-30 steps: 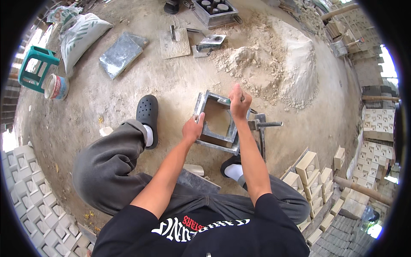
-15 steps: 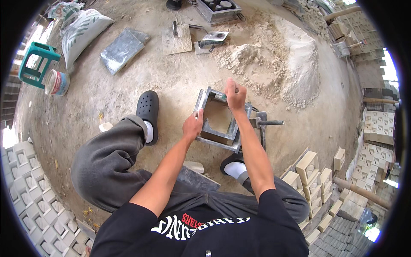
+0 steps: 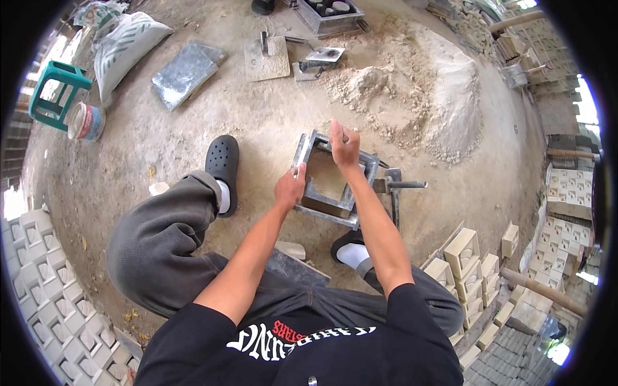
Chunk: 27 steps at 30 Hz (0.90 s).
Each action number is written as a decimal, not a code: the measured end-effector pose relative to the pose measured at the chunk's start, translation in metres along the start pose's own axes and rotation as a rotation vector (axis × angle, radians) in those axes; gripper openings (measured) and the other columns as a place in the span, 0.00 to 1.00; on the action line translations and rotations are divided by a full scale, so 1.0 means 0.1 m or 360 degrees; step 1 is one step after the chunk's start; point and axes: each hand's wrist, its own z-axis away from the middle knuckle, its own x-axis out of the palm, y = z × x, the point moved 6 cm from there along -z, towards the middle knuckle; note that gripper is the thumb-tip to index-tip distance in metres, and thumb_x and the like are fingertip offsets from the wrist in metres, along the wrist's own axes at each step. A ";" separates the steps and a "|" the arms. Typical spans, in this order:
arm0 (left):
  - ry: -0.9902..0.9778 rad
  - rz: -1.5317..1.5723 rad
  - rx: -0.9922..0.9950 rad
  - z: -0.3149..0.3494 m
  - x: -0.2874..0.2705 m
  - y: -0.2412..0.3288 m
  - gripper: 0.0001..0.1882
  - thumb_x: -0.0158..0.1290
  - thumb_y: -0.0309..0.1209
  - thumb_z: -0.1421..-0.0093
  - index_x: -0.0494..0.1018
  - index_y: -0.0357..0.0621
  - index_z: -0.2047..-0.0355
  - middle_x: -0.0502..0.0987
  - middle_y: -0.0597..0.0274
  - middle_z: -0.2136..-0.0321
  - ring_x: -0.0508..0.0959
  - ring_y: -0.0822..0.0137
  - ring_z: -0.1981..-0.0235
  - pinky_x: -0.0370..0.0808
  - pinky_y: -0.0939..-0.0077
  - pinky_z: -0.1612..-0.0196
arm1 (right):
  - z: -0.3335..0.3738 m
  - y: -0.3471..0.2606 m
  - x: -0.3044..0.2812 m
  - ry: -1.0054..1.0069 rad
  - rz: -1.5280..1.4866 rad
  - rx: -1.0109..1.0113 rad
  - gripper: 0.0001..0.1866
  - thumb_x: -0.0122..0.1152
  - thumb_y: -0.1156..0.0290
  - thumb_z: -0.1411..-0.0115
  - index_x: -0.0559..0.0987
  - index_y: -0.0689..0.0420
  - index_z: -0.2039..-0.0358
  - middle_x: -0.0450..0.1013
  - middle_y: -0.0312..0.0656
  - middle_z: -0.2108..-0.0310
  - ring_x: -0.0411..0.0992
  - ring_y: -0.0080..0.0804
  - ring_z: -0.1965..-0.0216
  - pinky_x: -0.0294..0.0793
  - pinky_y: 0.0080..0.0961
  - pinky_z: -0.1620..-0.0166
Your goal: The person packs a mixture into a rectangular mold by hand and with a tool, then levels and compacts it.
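A square grey metal mould (image 3: pixel 358 193) with raised walls stands on the ground between my feet. Its middle shows a flat, sandy-brown surface. My left hand (image 3: pixel 290 187) grips the mould's left wall, thumb along the top edge. Over the far wall, my right hand (image 3: pixel 346 147) is closed in a fist around a small tool. Only a short end of that tool shows at the fist, so its kind cannot be made out. A metal bracket with a bar handle (image 3: pixel 409 184) sits against the mould's right side.
Beyond the mould lies a heap of pale powder (image 3: pixel 444 103). Trowels (image 3: pixel 325 55) and a flat board (image 3: pixel 267 59) lie further off, near a metal box (image 3: pixel 328 19). Left are a metal plate (image 3: pixel 187 74), bucket (image 3: pixel 86 122) and green stool (image 3: pixel 59 93). Cast blocks (image 3: pixel 463 251) are stacked at right.
My right fist has shifted a little left and toward me along the mould's far wall. My left hand and the mould stay in place.
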 end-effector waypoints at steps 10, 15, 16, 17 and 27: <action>0.0034 0.0005 0.0010 -0.01 -0.03 -0.02 0.35 0.32 0.61 0.38 0.74 0.45 0.53 0.77 0.43 0.61 0.75 0.44 0.56 0.70 0.56 0.52 | -0.06 -0.02 0.09 -0.0056 -0.0208 0.0078 0.26 0.44 0.64 0.32 0.64 0.59 0.88 0.61 0.32 0.88 0.56 0.18 0.84 0.55 0.21 0.79; 0.0025 -0.0005 0.0009 0.07 -0.01 -0.02 0.36 0.32 0.61 0.38 0.74 0.45 0.53 0.77 0.42 0.61 0.76 0.44 0.56 0.70 0.57 0.52 | 0.10 0.00 0.06 0.0105 -0.0230 -0.0099 0.26 0.48 0.62 0.34 0.64 0.59 0.89 0.57 0.30 0.89 0.53 0.16 0.85 0.51 0.22 0.81; 0.0015 -0.0018 0.0014 0.06 -0.01 -0.01 0.36 0.32 0.61 0.39 0.74 0.45 0.53 0.77 0.42 0.61 0.76 0.45 0.56 0.70 0.57 0.52 | 0.06 0.04 0.11 -0.0023 -0.0229 0.0014 0.26 0.48 0.63 0.34 0.63 0.59 0.89 0.57 0.30 0.89 0.53 0.16 0.85 0.51 0.22 0.81; 0.0004 -0.0032 0.0019 0.05 -0.01 -0.01 0.36 0.33 0.61 0.39 0.74 0.45 0.53 0.77 0.42 0.61 0.76 0.45 0.56 0.70 0.57 0.51 | 0.03 0.08 0.16 -0.0150 -0.0227 0.0129 0.26 0.47 0.64 0.33 0.63 0.59 0.89 0.57 0.30 0.89 0.53 0.16 0.85 0.51 0.22 0.81; 0.0049 0.0015 0.0019 0.04 -0.05 -0.05 0.36 0.32 0.61 0.38 0.74 0.44 0.53 0.77 0.43 0.60 0.76 0.46 0.55 0.70 0.57 0.51 | 0.07 -0.08 0.18 -0.0145 -0.0132 0.0048 0.26 0.45 0.64 0.32 0.62 0.57 0.89 0.58 0.29 0.88 0.53 0.16 0.84 0.52 0.21 0.80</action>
